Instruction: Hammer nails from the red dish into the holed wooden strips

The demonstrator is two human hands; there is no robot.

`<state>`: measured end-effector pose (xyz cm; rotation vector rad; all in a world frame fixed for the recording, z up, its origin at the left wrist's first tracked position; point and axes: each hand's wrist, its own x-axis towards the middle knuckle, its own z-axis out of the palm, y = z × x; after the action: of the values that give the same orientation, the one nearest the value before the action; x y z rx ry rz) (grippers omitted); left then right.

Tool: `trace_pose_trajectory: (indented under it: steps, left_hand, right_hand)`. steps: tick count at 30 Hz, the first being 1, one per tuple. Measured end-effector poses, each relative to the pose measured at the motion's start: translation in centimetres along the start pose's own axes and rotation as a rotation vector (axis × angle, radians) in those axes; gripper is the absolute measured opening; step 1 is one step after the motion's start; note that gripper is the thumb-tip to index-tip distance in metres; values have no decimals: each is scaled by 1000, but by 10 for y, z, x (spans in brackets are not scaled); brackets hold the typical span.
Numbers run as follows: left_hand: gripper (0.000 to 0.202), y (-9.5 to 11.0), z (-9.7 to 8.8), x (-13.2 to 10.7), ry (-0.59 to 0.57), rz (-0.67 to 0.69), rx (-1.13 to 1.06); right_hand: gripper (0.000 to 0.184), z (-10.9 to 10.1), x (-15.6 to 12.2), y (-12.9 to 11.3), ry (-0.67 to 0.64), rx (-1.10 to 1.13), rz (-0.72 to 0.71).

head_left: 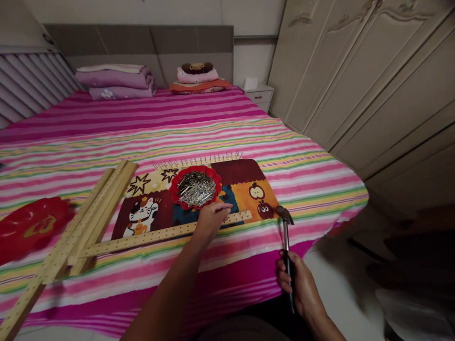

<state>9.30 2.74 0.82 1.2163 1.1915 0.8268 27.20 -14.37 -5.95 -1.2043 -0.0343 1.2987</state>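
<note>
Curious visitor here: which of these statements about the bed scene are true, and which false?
1. The right hand grips a hammer. True.
2. The red bowl is empty. False: it is heaped with thin metal nails.
3. The left hand rests on a wooden strip dotted with holes. True.
4. The bedsheet is plain white. False: it has pink, yellow and green stripes.

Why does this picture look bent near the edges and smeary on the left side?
Head view: a wide lens bows the wardrobe and the bed edges; the red plate at left is smeared by blur; the lower right floor is dim and soft; the middle, with the bowl of nails and hammer, is evenly lit and fairly sharp.
</note>
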Motion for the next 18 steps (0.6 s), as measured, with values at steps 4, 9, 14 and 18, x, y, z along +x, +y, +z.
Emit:
trace_pose_trajectory:
  steps: [4, 9, 14, 18]
  left_hand:
    - [11, -1, 7, 2, 41, -80, -78]
    - [10, -8, 12, 7, 70, -40, 45]
    - [10, -12, 12, 9, 64, 34, 171]
    - [11, -12, 10, 7, 48, 123, 298]
  right_hand:
    - [30, 1, -1, -1, -13, 5, 4]
    - [29, 2, -1, -2, -12, -4, -6]
    - [30, 2, -2, -2, -14, -11, -6]
    - [29, 2, -2, -2, -14, -10, -6]
